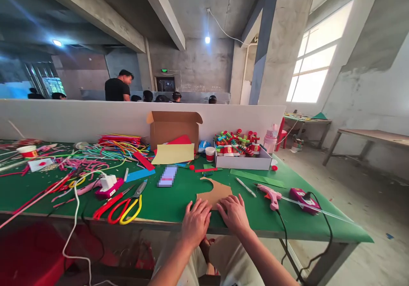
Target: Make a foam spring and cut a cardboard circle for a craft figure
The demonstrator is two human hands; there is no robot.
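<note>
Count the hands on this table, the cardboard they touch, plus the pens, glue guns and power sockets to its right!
Hands: 2 (left hand, right hand)
Cardboard piece: 1
White pen: 1
Pink glue gun: 1
Power socket: 1
Total: 6

This is a craft workshop. Bare concrete beams [164, 13] cross the upper left. Scissors [139, 189], a glue gun [272, 196] and coloured stems [111, 150] lie on the green table [185, 189] below.
</note>
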